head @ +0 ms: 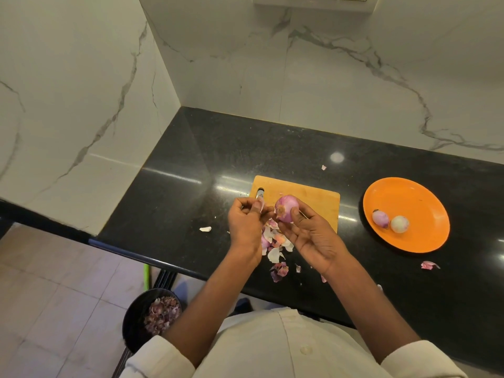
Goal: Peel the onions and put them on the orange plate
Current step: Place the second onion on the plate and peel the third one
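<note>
Orange plate [425, 192] sits at the right of the frame on the black counter [191, 159], and it's got two peeled onions in it: a purplish one [380, 218] and a paler one [399, 224] touching it on the right, both near the plate's lower left edge.

Middle of the frame, the right hand [308, 233] has its fingers curled round a third onion [286, 208], thumb on the front, held up over the lower left part of the wooden cutting board [313, 197]. This one looks mostly pink and glossy, with the brown root end facing left. Just beside it the left hand [246, 222] is pinching a scrap of onion skin [261, 201] between thumb and fingers, fingers clamped tight on it.

Under both hands there's a heap of peels [274, 241], white and pink, spilling off the board's near edge onto the counter. A few stray bits lie further out: one white piece [205, 229] to the left, one pink piece [429, 265] below the plate.

Lower left of the frame, down on the tiled floor, a black bowl [131, 323] holds a load of dry purple onion skins [162, 313].
</note>
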`<state>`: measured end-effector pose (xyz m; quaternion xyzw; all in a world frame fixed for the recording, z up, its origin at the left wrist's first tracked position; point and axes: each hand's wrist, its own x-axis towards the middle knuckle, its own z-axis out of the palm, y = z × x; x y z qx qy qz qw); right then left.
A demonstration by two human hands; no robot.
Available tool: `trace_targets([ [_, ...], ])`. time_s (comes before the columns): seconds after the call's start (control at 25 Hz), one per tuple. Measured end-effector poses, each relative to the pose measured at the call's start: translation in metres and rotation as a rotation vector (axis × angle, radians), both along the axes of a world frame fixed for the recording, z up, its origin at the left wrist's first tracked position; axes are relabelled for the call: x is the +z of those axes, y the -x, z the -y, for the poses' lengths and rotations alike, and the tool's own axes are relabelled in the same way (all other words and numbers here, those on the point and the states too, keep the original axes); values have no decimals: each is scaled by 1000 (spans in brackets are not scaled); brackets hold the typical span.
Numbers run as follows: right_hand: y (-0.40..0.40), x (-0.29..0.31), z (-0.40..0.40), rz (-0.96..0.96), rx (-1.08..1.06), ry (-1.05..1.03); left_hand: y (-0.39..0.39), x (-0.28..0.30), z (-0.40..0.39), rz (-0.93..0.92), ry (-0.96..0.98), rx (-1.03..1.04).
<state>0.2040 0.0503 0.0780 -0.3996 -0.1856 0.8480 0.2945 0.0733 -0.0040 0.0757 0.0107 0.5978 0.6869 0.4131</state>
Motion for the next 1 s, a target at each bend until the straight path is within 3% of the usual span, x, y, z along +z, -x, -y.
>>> trace_targets([
  [0.2, -1, -3, -3, 43, -17, -143, 2, -15, 13, -347, 211, -209],
  [0.32, -3, -1, -2, 237, 39, -384, 5, -17, 14, -497, 234, -305],
  [0.44, -5, 3, -4, 401, 83, -577, 7, -9, 9, -448, 73, -412],
  [0.6, -5, 11, -5, 445, 125, -681, 9, -4, 6, -464, -43, -530],
  [0.88, -3, 15, -3, 408, 112, -718, 0, -1, 6, -642, -85, -408],
  [1.0, -1, 16, -3, 422, 121, -768, 0, -5, 4, -566, -110, -379],
])
